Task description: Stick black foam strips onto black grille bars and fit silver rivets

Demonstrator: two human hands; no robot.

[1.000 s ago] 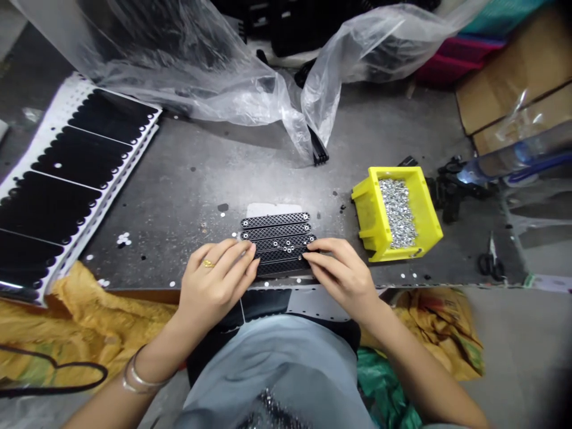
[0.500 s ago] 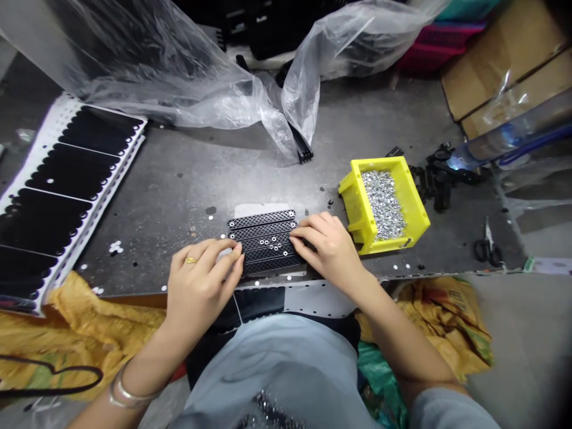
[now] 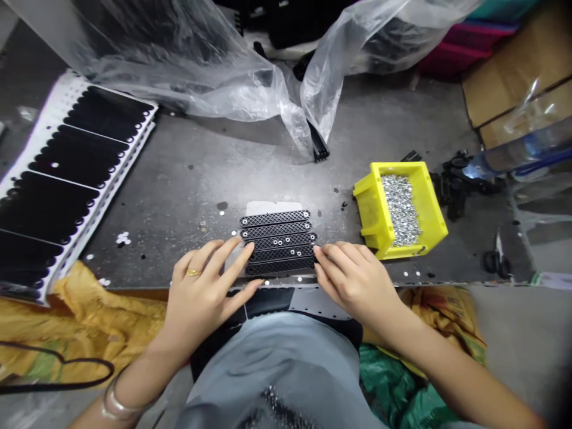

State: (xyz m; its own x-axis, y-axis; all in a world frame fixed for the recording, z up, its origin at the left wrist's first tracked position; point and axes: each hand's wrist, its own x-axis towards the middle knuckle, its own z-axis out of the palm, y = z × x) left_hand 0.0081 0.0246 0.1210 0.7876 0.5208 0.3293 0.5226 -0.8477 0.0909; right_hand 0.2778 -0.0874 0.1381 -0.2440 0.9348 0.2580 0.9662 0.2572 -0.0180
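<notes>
Several black lattice-patterned plastic strips (image 3: 277,229) lie side by side in front of me. Small metal rings that look like nuts sit in the end holes of the upper strips, and several loose ones (image 3: 288,240) rest on the middle strips. My left hand (image 3: 208,283) has its index fingertip on the left end of the fourth strip, thumb stretched apart below. At that strip's right end is my right hand (image 3: 357,277), fingers bent with the index fingertip touching it; anything under these fingertips is hidden. To the right stands a yellow bin (image 3: 433,223) holding many small silver metal pieces (image 3: 400,208).
Stacked white sheets with black panels (image 3: 67,179) lie at left. Clear plastic wrap (image 3: 250,95) hangs over the back of the table. Scissors (image 3: 497,259), dark parts (image 3: 456,182) and a cardboard box (image 3: 513,83) are at right. White discs (image 3: 124,239) are scattered near the front edge.
Both hands have shifted down to the fourth strip's ends. My left thumb has spread away from the fingers. Some loose rings on the strips are gone, and the view has swung slightly left.
</notes>
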